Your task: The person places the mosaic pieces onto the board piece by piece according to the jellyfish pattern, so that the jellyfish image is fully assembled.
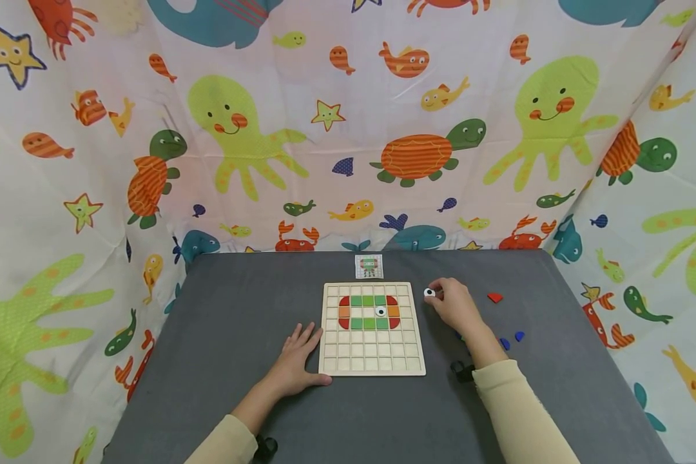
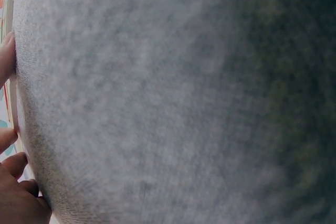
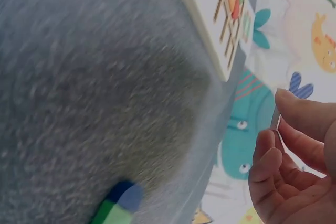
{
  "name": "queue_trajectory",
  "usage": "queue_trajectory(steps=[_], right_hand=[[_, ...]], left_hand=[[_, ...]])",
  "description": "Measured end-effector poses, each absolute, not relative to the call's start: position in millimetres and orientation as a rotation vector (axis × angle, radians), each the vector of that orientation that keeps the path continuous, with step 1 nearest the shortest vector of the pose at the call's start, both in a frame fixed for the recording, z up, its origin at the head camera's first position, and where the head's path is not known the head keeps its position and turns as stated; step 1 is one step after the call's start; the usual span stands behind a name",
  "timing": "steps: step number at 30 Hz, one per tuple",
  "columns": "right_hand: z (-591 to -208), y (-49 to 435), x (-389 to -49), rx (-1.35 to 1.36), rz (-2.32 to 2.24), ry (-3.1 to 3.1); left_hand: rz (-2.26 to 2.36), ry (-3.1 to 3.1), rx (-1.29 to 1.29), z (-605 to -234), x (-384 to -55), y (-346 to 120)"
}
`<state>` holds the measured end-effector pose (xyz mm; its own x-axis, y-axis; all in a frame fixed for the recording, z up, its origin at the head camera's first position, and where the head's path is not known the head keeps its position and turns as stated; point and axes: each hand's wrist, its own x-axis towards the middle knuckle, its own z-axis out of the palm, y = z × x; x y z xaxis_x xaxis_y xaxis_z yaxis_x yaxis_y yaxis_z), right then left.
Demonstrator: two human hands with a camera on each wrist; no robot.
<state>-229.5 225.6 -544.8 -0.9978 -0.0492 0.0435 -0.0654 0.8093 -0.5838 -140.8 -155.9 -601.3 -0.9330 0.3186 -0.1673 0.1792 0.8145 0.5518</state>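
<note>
A square wooden grid board [image 1: 371, 351] lies on the grey table. Red, green and orange tiles form a ring in its upper half, with an eye tile [image 1: 381, 311] inside toward the right. My left hand [image 1: 292, 361] rests at the board's left edge, fingers spread and thumb at the lower corner. Just off the upper right edge, my right hand [image 1: 455, 306] pinches a white tile with a black eye [image 1: 430, 292] between thumb and fingertips. In the right wrist view that tile [image 3: 275, 118] appears edge-on as a thin sliver.
A small picture card [image 1: 368, 266] lies behind the board. To the right are a red piece [image 1: 495, 298] and blue pieces [image 1: 519, 336], partly hidden by the right arm. The right wrist view shows a blue piece [image 3: 130, 198] touching a green one [image 3: 113, 213]. A patterned curtain [image 1: 336, 174] hangs behind.
</note>
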Motion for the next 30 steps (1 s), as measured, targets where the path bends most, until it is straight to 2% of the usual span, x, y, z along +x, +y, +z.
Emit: queue_trajectory(steps=[30], right_hand=[[-541,136,-229,0.378,1.061,-2.947]], left_hand=[[0.800,2.760,0.398,-606,-140,-157]])
